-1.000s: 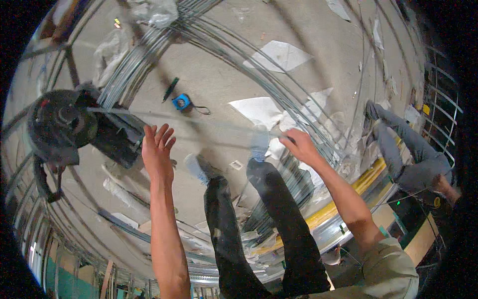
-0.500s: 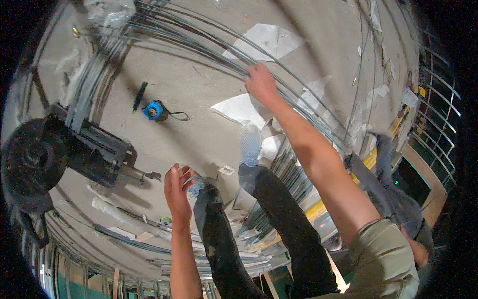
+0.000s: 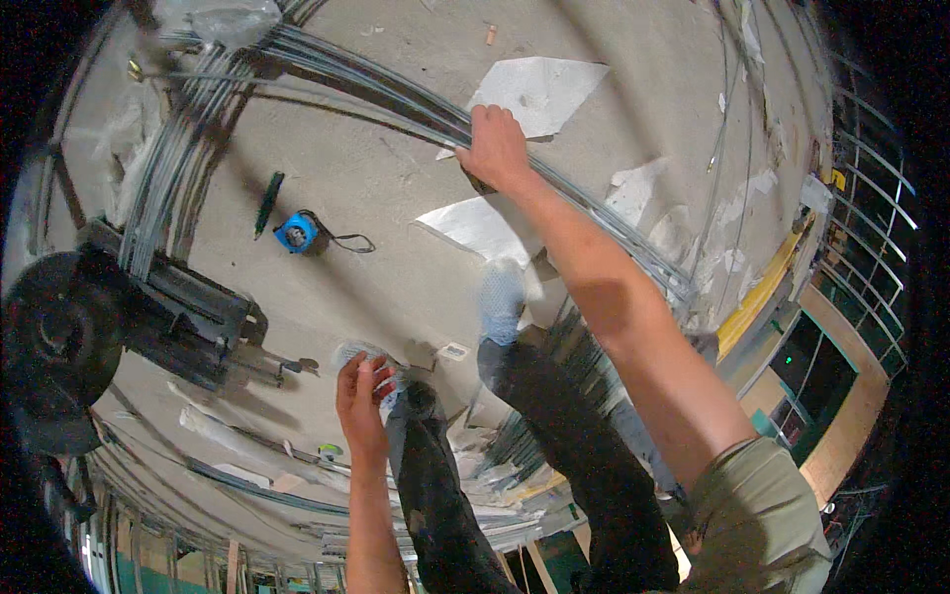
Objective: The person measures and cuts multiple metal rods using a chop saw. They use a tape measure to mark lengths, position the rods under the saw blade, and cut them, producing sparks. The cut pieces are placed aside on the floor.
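My right hand (image 3: 498,148) is closed over a bundle of long thin metal rods (image 3: 396,91), which runs from the upper left down to the right just above the floor. Its fingertips are hidden behind the hand and rods. Low over my shoe, my left hand (image 3: 363,398) hangs with loosely bent fingers, slightly apart, and no object shows in it. Left of my hands, a blue tape measure (image 3: 296,234) with a black strap lies on the floor. Beside it is a slim dark pen-like tool (image 3: 268,205).
A black cut-off saw (image 3: 69,327) stands at the left, with another rod bundle (image 3: 176,168) reaching to its base. White sheets (image 3: 539,91) lie under and near the rods. More metal pieces (image 3: 539,406) lie beside my right leg. A yellow bar (image 3: 762,282) and a wire grid (image 3: 866,188) are at the right.
The rods near my right hand were spread apart and now lie closer together. That hand has shifted slightly left. The co-worker at the right is now mostly out of sight.
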Demonstrator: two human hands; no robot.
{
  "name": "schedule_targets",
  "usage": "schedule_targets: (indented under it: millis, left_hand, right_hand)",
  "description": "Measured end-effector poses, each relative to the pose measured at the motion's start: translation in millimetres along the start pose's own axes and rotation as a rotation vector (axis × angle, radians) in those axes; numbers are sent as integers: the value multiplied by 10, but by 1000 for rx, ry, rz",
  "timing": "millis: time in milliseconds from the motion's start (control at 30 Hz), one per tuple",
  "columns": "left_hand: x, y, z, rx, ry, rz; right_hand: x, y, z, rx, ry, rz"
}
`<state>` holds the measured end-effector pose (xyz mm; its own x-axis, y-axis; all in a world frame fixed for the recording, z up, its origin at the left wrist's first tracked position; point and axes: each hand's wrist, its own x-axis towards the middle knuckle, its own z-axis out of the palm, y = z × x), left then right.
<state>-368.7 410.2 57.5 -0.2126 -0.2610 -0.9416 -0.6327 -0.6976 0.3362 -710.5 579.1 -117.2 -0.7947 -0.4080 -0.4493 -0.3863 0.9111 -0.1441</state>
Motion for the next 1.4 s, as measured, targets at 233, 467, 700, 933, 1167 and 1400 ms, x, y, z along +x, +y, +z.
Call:
schedule_targets:
  millis: [233,467,700,933,1167,1400]
  left_hand:
    - [-232,164,-33,13,9,47]
    - [-826,59,-256,-33,6,53]
    - [-2041,337,-319,-74,10,62]
    - [-3361,919,-281,-75,-75,230]
    - [-3975,1493,280,119,-411,327]
    - [-4713,1551,1434,44,-865,-62]
  right_hand:
    - [99,-171,-141,150,-117,113]
    - [-441,-135,-678,395,-301,-46]
    - [-1666,-106,-2273,454,-204,19]
    - [-2801,921,-4641,529,318,-50]
    - [-4363,595,-8389,1261,573,10]
    - [-5868,-270,-9301,1579,672,-479]
